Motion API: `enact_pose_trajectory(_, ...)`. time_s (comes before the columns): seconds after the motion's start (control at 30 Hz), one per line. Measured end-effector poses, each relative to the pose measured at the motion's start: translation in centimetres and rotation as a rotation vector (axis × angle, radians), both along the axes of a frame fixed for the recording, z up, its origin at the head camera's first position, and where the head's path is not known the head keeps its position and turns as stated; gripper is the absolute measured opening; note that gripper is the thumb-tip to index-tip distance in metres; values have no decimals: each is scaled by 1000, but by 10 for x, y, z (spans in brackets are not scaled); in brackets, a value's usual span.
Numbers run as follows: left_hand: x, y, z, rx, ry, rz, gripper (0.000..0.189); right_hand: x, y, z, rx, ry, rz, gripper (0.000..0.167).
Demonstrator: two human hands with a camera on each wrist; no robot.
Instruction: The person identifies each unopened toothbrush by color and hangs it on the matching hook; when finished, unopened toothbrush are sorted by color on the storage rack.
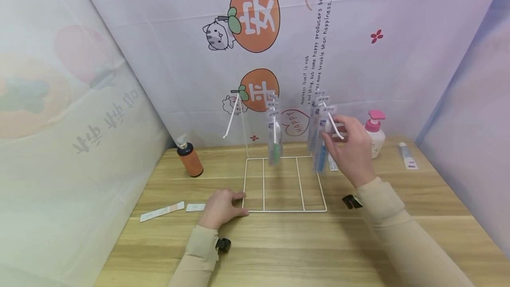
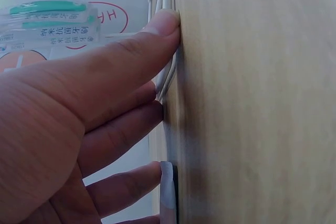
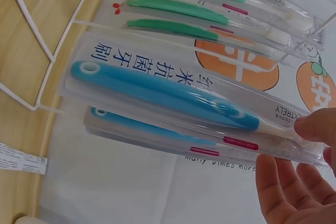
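A white wire display rack (image 1: 284, 211) stands on the table, with hooks sticking out toward me. My left hand (image 1: 220, 209) holds the front left corner of its base, thumb at the front wire and fingers at the side wire. On the right hook hang several packaged toothbrushes with blue handles. My right hand (image 1: 350, 147) pinches the head end of the front blue toothbrush package (image 3: 163, 95) near the hook's tip. Packaged toothbrushes with green handles (image 1: 276, 152) hang on the middle hook. The left hook (image 1: 231, 116) carries nothing.
An orange pump bottle (image 1: 191, 160) stands at the back left, a white bottle with a pink pump (image 1: 375, 138) at the back right. A tube (image 1: 407, 156) lies farther right. Flat white packets (image 1: 162, 211) lie beside my left hand. Printed cloth walls surround the table.
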State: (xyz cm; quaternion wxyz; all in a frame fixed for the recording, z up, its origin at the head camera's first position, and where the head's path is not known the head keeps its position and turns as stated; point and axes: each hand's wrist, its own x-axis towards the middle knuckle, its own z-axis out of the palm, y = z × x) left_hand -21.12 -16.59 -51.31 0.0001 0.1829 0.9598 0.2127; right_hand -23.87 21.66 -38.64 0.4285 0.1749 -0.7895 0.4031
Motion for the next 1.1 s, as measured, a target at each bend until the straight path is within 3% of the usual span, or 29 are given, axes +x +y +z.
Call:
enact_pose_trajectory(0.33, 2, 1, 1, -1, 26, 5, 59, -12, 0, -5, 63, 20, -73, 42)
enact_pose_trajectory(0.67, 1, 3, 1, -17, 22, -6, 60, -13, 3, -8, 58, 8, -82, 42)
enact_pose_trajectory(0.93, 2, -6, 9, 18, -34, -42, 66, 1, 16, -27, 32, -100, -35, 50)
enact_pose_trajectory(1.1, 2, -22, 21, 63, -33, 4, 65, 14, 38, -49, 152, -191, -55, 61)
